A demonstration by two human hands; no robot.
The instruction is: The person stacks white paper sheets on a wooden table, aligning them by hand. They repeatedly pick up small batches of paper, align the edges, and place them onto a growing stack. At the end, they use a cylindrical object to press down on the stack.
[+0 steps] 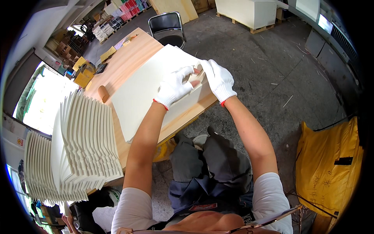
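Observation:
A thick stack of large off-white sheets (142,89) lies on the wooden table in front of me. Both my hands wear white knit gloves with red cuffs. Over the stack's right edge, my left hand (174,85) has its bare thumb and index fingertip around a small cream-coloured piece (191,77) at a notch in that edge. Whether the piece is loose or part of the sheets, I cannot make out. Against the stack's right corner rests my right hand (218,78), its gloved fingers stretched out and close together; its thumb is hidden.
Curved piles of white sheets (87,140) stand left of the table (138,41). A brown cylinder (103,94) and a yellow box (84,75) sit along its far side. A black chair (166,25) stands behind it. At right is a yellow covered bundle (327,167). Another person's hand (69,222) shows lower left.

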